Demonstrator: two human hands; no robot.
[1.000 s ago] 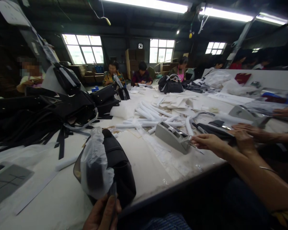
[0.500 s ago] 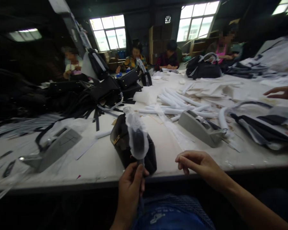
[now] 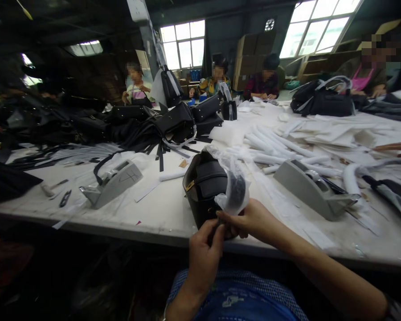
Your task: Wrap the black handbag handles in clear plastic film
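A black handbag [image 3: 198,207] stands at the table's front edge, its handle [image 3: 237,189] partly wrapped in clear and white plastic. My left hand [image 3: 207,245] pinches the lower end of the handle in front of the bag. Close beside it, my right hand [image 3: 243,218] has its fingers closed at the bottom of the plastic wrap. The fingertips of both hands nearly meet. Exactly what lies between the right fingertips is hard to make out.
Grey tape dispensers stand left [image 3: 112,183] and right [image 3: 316,189] of the bag. White tubes [image 3: 267,145] and sheets lie behind, black bags [image 3: 173,120] are heaped at the back left. Several people sit across the table [image 3: 167,223]; another person's hand [image 3: 397,148] shows at right.
My right hand has moved left to the wrapped handle and its fingers have closed there. The handle now leans more to the right. The view has turned left.
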